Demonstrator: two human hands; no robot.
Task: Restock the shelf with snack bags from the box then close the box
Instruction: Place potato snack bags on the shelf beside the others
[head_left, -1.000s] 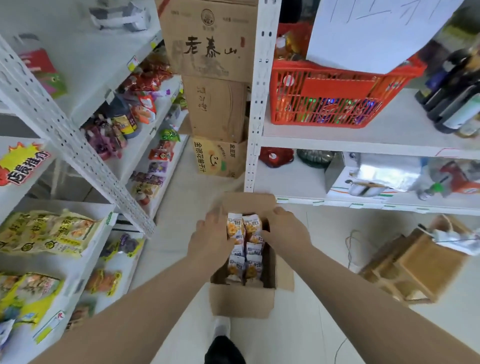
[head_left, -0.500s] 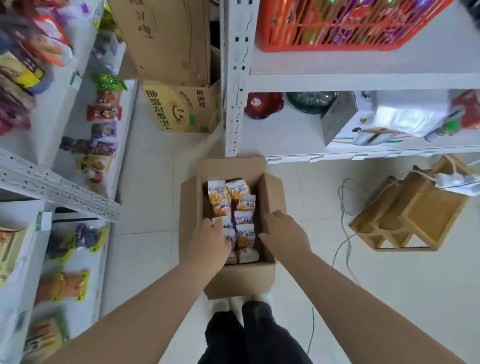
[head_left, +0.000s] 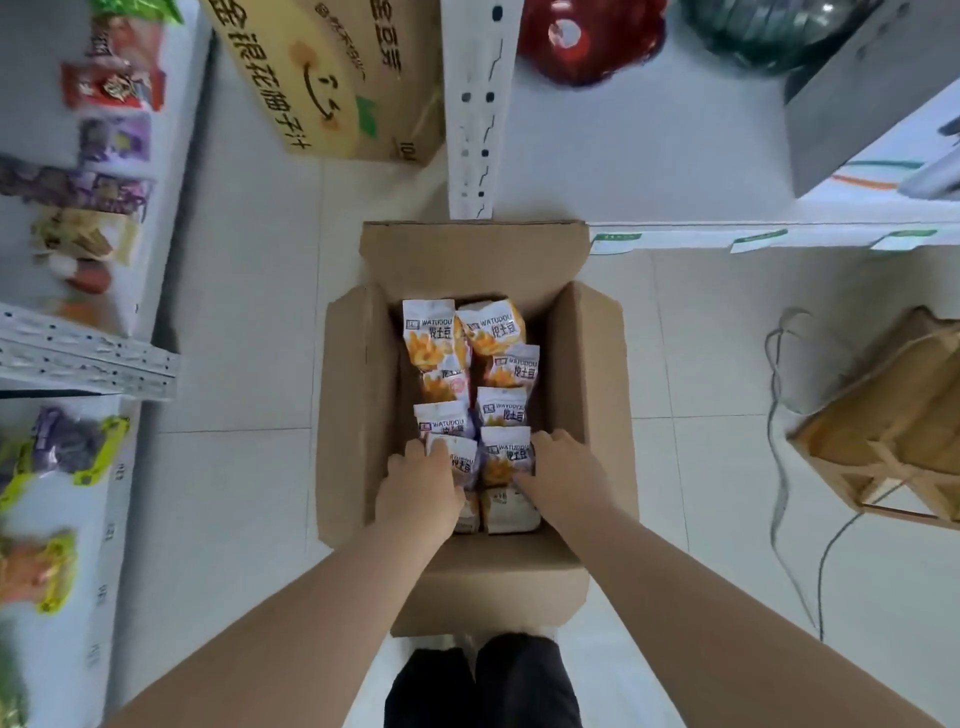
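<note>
A: What is noted as changed over the last second?

B: The view has been tipped down from the shelving onto the open brown cardboard box (head_left: 587, 395) on the floor. Both hands have been drawn back from its 12 o'clock end to its 6 o'clock end.

A: Hand state?

B: The left hand (head_left: 423, 496) is laid palm-down, fingers loosely together, on a white-and-orange snack bag (head_left: 457, 457). The right hand (head_left: 563, 480) is curled against the neighbouring bag (head_left: 506, 454) at 3 o'clock of it. A closed pinch cannot be confirmed.

A: Meaning for the task?

B: A first pick is judged to be starting. The bags are seen in two rows inside; the white metal shelf (head_left: 52, 519) at 9 o'clock is yet to be filled.
</note>
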